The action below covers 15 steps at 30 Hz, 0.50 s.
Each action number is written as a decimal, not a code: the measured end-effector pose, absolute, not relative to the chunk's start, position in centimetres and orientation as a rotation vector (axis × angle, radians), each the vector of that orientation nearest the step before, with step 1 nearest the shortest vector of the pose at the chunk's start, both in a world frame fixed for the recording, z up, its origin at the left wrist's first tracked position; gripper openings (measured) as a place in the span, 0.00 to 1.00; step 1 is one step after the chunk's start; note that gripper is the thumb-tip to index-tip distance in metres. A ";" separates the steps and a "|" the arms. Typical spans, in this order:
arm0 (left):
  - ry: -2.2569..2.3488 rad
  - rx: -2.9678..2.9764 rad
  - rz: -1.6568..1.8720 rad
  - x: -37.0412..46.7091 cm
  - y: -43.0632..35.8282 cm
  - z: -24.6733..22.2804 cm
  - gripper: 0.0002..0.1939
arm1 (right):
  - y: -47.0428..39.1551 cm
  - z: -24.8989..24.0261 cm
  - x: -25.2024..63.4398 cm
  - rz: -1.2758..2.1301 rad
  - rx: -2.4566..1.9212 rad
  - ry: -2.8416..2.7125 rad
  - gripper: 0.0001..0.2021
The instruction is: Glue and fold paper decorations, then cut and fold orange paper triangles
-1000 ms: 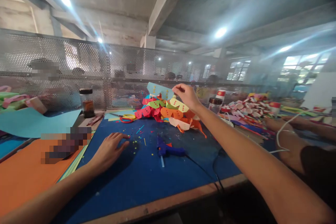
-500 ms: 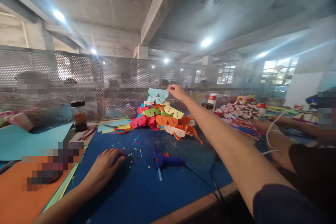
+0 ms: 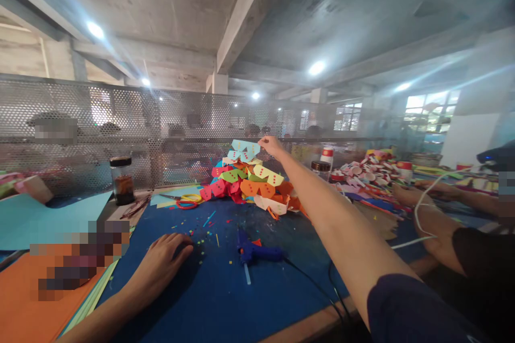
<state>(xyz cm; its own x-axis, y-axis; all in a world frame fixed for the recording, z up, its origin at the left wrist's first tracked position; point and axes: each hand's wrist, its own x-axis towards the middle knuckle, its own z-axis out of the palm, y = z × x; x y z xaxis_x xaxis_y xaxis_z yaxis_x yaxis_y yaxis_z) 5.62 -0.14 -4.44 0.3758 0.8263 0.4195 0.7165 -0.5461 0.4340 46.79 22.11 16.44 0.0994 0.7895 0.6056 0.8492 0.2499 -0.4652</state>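
My right hand (image 3: 271, 146) is stretched out to the top of a pile of folded paper pieces. Its fingertips pinch the right edge of a light blue paper mask (image 3: 245, 148) with small dots on it. Below lie more dotted paper masks, among them an orange one (image 3: 257, 188), a yellow one (image 3: 268, 174) and a red one (image 3: 211, 191). My left hand (image 3: 169, 257) rests palm down on the blue tabletop (image 3: 201, 300), fingers loosely extended and holding nothing. To its right lies a blue glue gun (image 3: 261, 252) with a clear glue stick poking out.
Scissors (image 3: 187, 201) with red and yellow handles lie left of the pile. A dark-lidded jar (image 3: 122, 181) stands by blue and orange paper sheets (image 3: 24, 300). On the right are a heap of paper cups (image 3: 362, 169), a white cable (image 3: 418, 209) and another person's arms (image 3: 434, 220).
The view has shifted slightly. My right hand still pinches the light blue paper mask, which now slopes a little more down to the right. My left hand stays in place.
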 end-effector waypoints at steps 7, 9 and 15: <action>1.389 2.454 0.892 5.6 0.4 -5.2 0.18 | 22.5 16.2 46.5 -0.102 -1.564 -1.658 0.16; 1.392 2.453 0.891 5.6 0.5 -5.3 0.19 | 22.6 16.2 46.3 -0.114 -1.570 -1.646 0.16; 1.406 2.447 0.897 5.7 0.3 -5.2 0.19 | 22.5 16.1 45.9 -0.158 -1.600 -1.597 0.16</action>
